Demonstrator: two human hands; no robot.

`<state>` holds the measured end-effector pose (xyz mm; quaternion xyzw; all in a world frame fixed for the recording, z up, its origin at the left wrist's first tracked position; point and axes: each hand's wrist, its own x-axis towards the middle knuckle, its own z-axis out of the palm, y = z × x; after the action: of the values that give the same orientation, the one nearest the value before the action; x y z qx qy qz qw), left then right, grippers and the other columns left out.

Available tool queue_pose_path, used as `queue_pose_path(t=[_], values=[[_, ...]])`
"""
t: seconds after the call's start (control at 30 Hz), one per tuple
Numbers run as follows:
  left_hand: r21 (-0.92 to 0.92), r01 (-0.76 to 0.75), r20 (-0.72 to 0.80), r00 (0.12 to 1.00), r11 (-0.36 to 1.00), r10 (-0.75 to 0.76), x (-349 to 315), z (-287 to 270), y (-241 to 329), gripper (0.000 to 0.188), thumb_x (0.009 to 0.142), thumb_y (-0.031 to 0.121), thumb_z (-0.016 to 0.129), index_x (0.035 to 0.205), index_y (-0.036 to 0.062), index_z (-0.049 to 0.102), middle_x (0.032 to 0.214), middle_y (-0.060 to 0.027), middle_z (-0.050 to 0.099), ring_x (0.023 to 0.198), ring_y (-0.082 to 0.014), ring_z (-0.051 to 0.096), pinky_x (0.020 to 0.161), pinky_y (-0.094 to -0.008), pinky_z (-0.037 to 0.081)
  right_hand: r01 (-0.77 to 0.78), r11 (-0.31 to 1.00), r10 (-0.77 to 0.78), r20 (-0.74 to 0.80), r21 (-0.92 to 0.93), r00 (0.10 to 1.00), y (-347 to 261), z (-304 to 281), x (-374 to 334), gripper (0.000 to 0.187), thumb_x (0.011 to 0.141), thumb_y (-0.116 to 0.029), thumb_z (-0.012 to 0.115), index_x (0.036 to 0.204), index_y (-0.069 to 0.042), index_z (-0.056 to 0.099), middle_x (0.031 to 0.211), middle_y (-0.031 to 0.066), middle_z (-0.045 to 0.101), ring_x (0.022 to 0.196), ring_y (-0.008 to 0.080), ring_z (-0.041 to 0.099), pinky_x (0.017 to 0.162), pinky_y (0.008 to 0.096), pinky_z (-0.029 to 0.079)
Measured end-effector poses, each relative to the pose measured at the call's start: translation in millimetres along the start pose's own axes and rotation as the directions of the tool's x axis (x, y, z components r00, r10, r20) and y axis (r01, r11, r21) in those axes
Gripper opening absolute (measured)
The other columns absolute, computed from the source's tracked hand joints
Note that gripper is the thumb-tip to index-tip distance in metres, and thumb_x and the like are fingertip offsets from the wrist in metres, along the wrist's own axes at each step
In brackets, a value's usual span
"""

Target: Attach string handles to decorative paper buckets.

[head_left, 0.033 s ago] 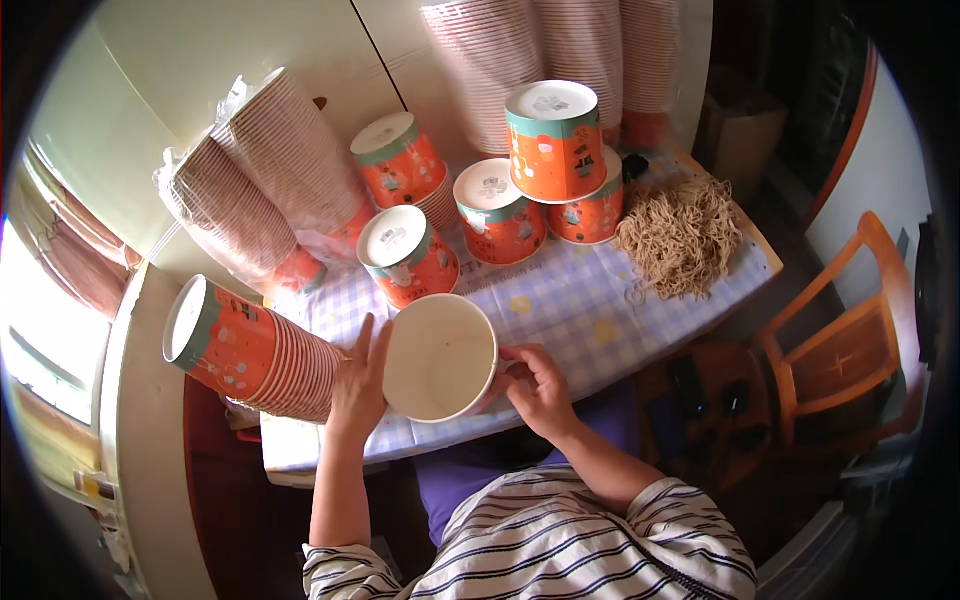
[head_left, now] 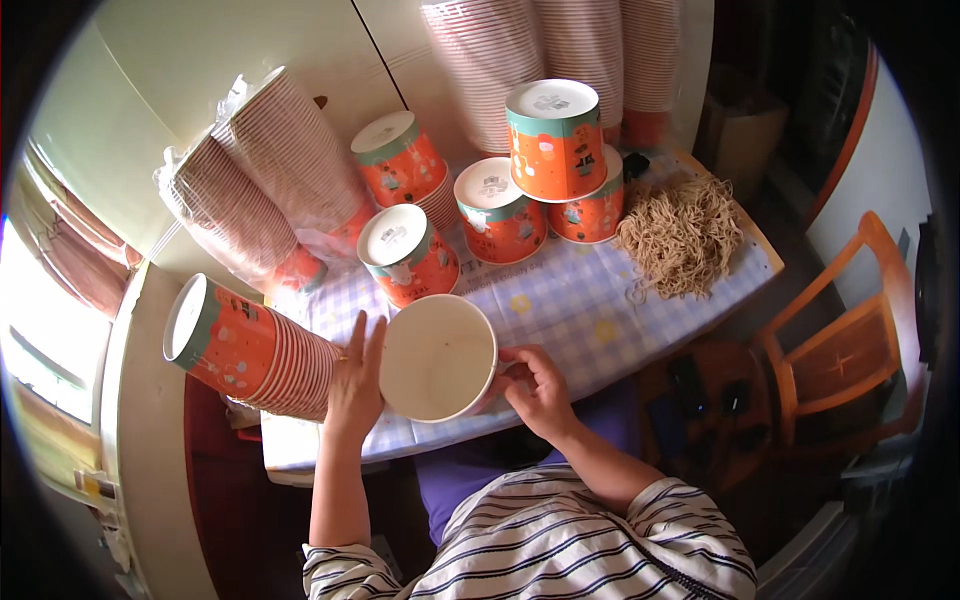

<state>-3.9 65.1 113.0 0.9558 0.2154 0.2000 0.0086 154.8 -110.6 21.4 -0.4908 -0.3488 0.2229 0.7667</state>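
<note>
Looking down in the head view: a white paper bowl (head_left: 438, 357) is held tilted above the checked worktop (head_left: 570, 300), clamped between left hand (head_left: 355, 385) and right hand (head_left: 535, 390). A sideways stack of orange cups (head_left: 250, 350) lies just left; dried noodles (head_left: 680, 235) sit well apart.

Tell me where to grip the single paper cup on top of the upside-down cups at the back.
Grip the top cup around its orange side wall, coming from above and in front. It stands upside down, closed base up, so no rim is open; the cups under it leave its sides free.
</note>
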Motion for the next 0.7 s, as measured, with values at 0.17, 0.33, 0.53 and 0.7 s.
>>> queue_pose_path(t=[0.17, 0.33, 0.53, 0.7], values=[[-0.13, 0.044, -0.072, 0.996, 0.991, -0.054, 1.8, -27.0, 31.4, 0.037, 0.077, 0.0, 0.053, 0.115, 0.0021, 0.054, 0.112, -0.019, 0.057, 0.089, -0.0363, 0.059, 0.076, -0.0415, 0.048, -0.091, 0.994, 0.092, -0.023, 0.057, 0.995, 20.5, 1.1, -5.2, 0.028, 0.078, -0.005, 0.069, 0.102, -0.001, 0.054, 0.094, 0.0073, 0.058, 0.077, 0.0124, 0.06, 0.071, 0.0255, 0.049], [-0.368, -0.035, -0.044, 0.999, 0.929, 0.02, 0.3, -11.2, 107.1, 0.024, 0.075, 0.011, 0.067, 0.096, 0.0018, 0.061, 0.088, -0.0149, 0.062, 0.08, -0.0323, 0.061, 0.071, -0.0393, 0.049, -0.103, 0.994, 0.104, 0.022, -0.042, 0.994, 17.5, 6.1, -7.2, 0.026, 0.078, -0.008, 0.07, 0.098, -0.002, 0.055, 0.092, 0.0062, 0.057, 0.08, 0.0126, 0.059, 0.075, 0.0258, 0.047], [-0.368, 0.067, 0.074, 0.996, 0.927, -0.043, -2.3, 13.4, 105.2, 0.025, 0.073, 0.008, 0.066, 0.096, 0.0023, 0.061, 0.082, -0.0149, 0.062, 0.073, -0.0333, 0.061, 0.066, -0.0392, 0.049, -0.091, 0.993, 0.097, 0.069, -0.078, 0.993, 21.9, 6.9, -11.6, 0.019, 0.079, -0.007, 0.068, 0.093, -0.003, 0.056, 0.091, 0.0053, 0.056, 0.084, 0.0124, 0.059, 0.075, 0.0244, 0.047], [-0.446, 0.077, 0.072, 0.996, 0.892, -0.05, -3.6, 12.1, 100.7, 0.026, 0.072, 0.003, 0.062, 0.098, 0.0015, 0.061, 0.08, -0.015, 0.062, 0.072, -0.0328, 0.062, 0.065, -0.0379, 0.05, -0.053, 0.996, 0.056, 0.044, -0.072, 0.997, 13.4, 15.0, -14.9, 0.017, 0.076, -0.006, 0.07, 0.089, -0.003, 0.059, 0.089, 0.0074, 0.055, 0.079, 0.0154, 0.059, 0.07, 0.0252, 0.048]])
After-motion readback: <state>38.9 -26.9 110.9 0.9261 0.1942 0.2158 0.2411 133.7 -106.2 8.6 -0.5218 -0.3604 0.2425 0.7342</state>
